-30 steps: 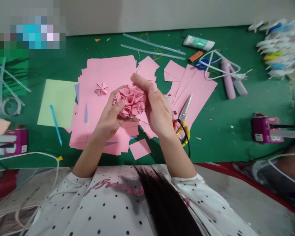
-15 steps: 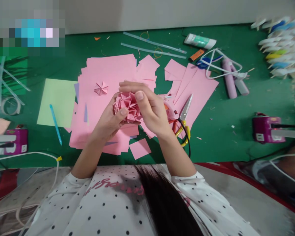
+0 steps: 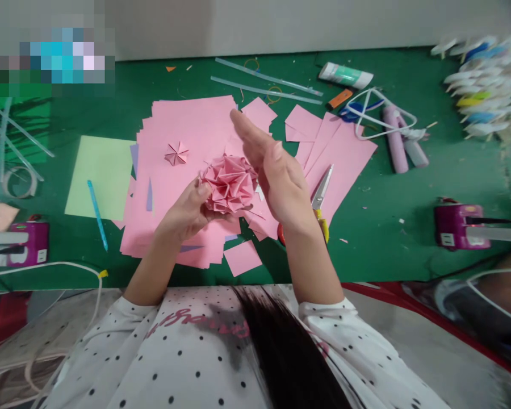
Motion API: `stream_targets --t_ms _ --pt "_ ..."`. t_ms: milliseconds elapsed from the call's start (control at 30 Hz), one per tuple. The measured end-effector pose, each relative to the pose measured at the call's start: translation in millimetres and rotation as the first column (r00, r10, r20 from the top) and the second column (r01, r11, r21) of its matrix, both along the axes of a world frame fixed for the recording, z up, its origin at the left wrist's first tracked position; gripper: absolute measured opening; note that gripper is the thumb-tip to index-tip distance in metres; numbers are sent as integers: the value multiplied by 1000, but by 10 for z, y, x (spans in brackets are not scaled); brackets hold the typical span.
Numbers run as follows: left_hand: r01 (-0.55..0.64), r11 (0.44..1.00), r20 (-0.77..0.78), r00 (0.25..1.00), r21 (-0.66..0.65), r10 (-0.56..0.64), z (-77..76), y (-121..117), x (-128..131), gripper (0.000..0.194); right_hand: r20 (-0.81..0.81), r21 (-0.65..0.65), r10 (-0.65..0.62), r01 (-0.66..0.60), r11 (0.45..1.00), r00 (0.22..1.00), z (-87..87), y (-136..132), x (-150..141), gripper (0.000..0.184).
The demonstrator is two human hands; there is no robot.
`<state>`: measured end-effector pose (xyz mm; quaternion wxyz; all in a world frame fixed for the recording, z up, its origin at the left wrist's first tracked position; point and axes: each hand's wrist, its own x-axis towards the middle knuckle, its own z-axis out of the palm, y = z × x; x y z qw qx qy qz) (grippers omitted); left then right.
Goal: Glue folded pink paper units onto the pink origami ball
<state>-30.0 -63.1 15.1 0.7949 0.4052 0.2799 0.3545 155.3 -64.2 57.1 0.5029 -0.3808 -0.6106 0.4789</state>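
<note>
A ball of folded pink paper, a paper flower ball [image 3: 230, 184], is held above the pink sheets. My left hand [image 3: 187, 210] grips it from the left and below, thumb on its near side and the other fingers mostly hidden under it. My right hand [image 3: 276, 173] stands on edge at the ball's right side, its fingers stretched out flat and pointing away from me; whether it touches the ball I cannot tell. One small folded pink paper piece [image 3: 176, 154] lies on the stack of pink paper [image 3: 191, 119] at the left.
Scissors [image 3: 322, 190] lie on pink strips at the right, partly behind my right wrist. A light green sheet [image 3: 104, 170] carries a blue pen [image 3: 96, 210]. Glue sticks [image 3: 264, 90], a white-green roll [image 3: 346, 75] and an orange lighter [image 3: 339, 99] lie farther back. Purple boxes [image 3: 462, 227] flank the work.
My right hand has lifted off the top of the paper ball and swung right, its fingers straightening. More of the ball shows. My left hand keeps hold of it.
</note>
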Motion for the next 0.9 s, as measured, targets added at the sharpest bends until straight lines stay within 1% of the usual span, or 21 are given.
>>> stream_targets --t_ms 67,133,200,267,367,433,467,533,567,633,667,733,833,900 --pt "61 998 2 998 13 -61 58 -25 4 76 55 41 9 -11 999 998 45 2 33 49" --pt "56 998 1 998 -7 -56 129 -44 21 72 104 49 39 -44 998 994 69 -2 27 51" --pt "41 998 4 999 -44 -41 177 -54 35 68 104 57 63 -69 996 993 61 -9 3 51" --pt "41 997 5 999 -72 -40 181 -53 31 64 95 84 63 -71 994 993 29 -18 -24 47" --pt "40 997 -12 999 -64 -41 108 -37 -2 65 97 109 40 -50 993 995 -31 -28 -59 42" --pt "34 998 -15 999 -45 -34 33 -17 -22 68 79 94 1 -9 996 997 -70 -30 -87 43" --pt "33 998 -2 999 -44 -33 -3 -6 -24 70 64 81 -37 32 996 997 -90 -30 -104 44" --pt "40 998 54 998 -57 -37 -60 15 -8 70 39 57 -168 166 984 985 -133 -34 -146 45" --pt "32 997 79 996 -69 -27 -80 24 11 69 35 49 -254 252 966 967 -157 -40 -171 46" --pt "-22 996 92 995 -88 30 -102 36 63 64 43 39 -397 396 918 917 -211 -66 -225 48" --pt "-63 993 81 994 -96 71 -106 42 90 61 48 34 -429 428 903 902 -240 -85 -252 50" --pt "-139 983 59 987 -120 147 -107 57 132 56 26 14 -421 421 907 906 -297 -130 -299 56" --pt "-211 955 40 974 -209 224 -79 93 141 50 -67 -30 -370 368 929 927 -367 -176 -329 61" --pt "-260 925 19 961 -278 276 -31 114 124 46 -96 -29 -395 394 919 914 -395 -178 -319 63"
